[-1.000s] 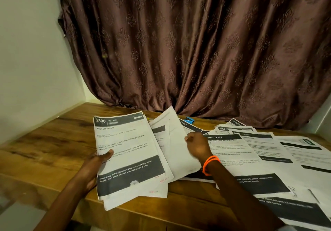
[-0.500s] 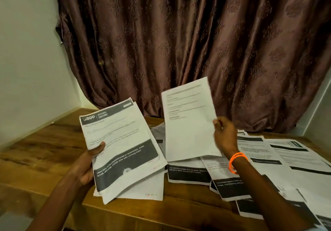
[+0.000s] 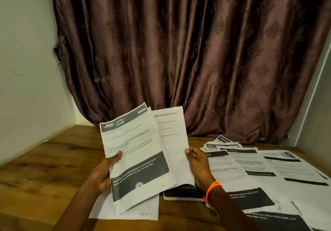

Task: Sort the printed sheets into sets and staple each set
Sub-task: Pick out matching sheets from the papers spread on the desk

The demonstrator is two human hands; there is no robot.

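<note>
Head view: gathering one set.
Left hand [image 3: 103,174] grips white printed "800 Kitchen" sheet [image 3: 133,159]; right hand [image 3: 198,164] pinches plain white page [image 3: 174,141] behind it, apparently to collate.

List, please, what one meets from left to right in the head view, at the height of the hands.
Bare wooden table → left hand → sheet headed 3800 → plainer sheet → right hand → sheets spread on the table.
</note>
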